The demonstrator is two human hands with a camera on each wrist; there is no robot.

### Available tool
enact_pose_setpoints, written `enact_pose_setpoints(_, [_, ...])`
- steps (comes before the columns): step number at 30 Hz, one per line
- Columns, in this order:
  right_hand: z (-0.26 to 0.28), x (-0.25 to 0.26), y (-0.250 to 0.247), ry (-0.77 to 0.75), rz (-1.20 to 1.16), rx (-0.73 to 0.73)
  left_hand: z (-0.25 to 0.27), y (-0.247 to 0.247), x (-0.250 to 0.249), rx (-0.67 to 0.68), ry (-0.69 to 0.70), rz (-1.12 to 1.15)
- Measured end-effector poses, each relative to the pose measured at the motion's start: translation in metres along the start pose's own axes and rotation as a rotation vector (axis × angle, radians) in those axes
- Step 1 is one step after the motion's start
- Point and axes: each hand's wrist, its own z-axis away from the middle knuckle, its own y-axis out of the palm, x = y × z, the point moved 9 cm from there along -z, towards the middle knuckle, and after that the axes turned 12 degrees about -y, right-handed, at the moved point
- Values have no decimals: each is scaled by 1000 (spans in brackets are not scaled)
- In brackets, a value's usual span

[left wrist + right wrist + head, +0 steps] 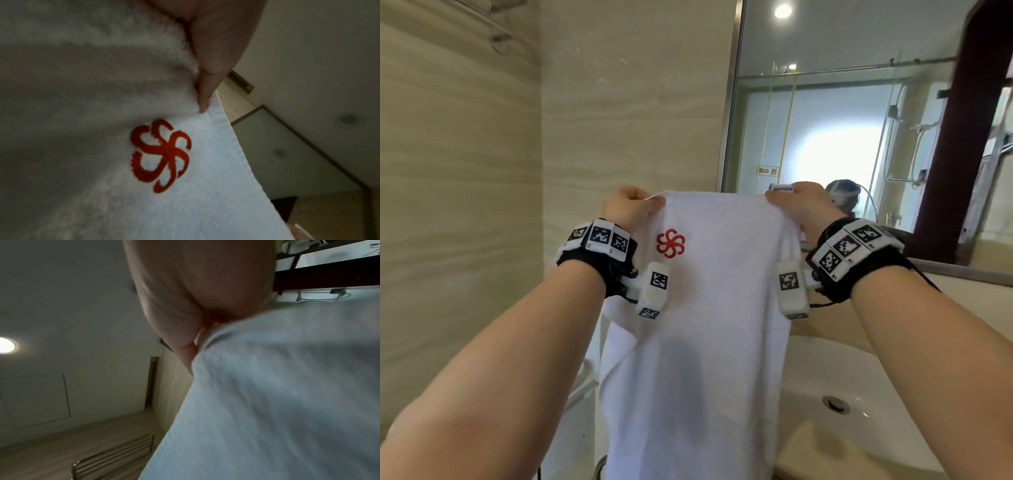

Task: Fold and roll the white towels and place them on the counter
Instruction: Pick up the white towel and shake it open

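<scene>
White towel [698, 342], red emblem [670, 243]: top corners are pinched by left hand [631, 205] and right hand [796, 204]. Below the fingers, the hanging end is likely to be dragged into the sink [866, 373] if lowered.

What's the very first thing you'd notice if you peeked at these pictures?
A big white towel hangs in the middle, pinched at its top corners by the left hand and the right hand. A red swirly flower logo sits near its upper left corner. Lower right is a white sink.
</scene>
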Motion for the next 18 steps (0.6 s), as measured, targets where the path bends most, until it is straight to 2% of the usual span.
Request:
enact_pose_setpoints(4, [-16,-20,12,-66,173,99,-15,8,21,-12,2,-139])
enact_pose_setpoints(8, [-23,-32,21,-129,446,167,-21,18,43,23,-30,-233])
enact_pose_setpoints(11, [-20,-36,39,-187,650,310,-25,20,57,42,-75,-278])
enact_pose_setpoints(15, [-15,-46,57,-177,685,386,-33,19,66,28,-100,-383])
enact_pose_setpoints(18, [-10,-60,68,-90,626,427,-40,18,73,8,-119,-498])
